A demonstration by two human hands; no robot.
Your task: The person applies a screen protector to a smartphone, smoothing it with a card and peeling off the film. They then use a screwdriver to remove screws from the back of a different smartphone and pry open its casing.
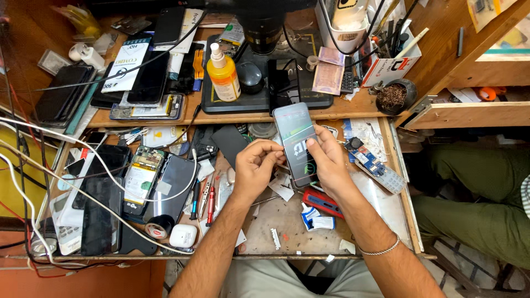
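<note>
Crowded from edge to edge, the wooden tabletop is carrying phone parts, cables and tools, and a pulled-out drawer of it is sitting under the person's arms. Both hands are holding one smartphone upright above that drawer, screen glowing: the left hand is pinching its left edge with fingers closed on it, and the right hand is gripping the right edge, thumb lying on the glass. To handle it well, I judge the grip should be staying on the edges, light and even, with the phone kept over the drawer so a slip is landing softly. Counting what is showing: one lit phone in the hands, one yellow spray bottle standing on the back shelf, one red tool lying just below the right hand, one bare circuit board just to its right, one white earbud case, one roll of black tape touching it, and one red-handled screwdriver. Dark phones at the left are lying too overlapped for a sure count.
</note>
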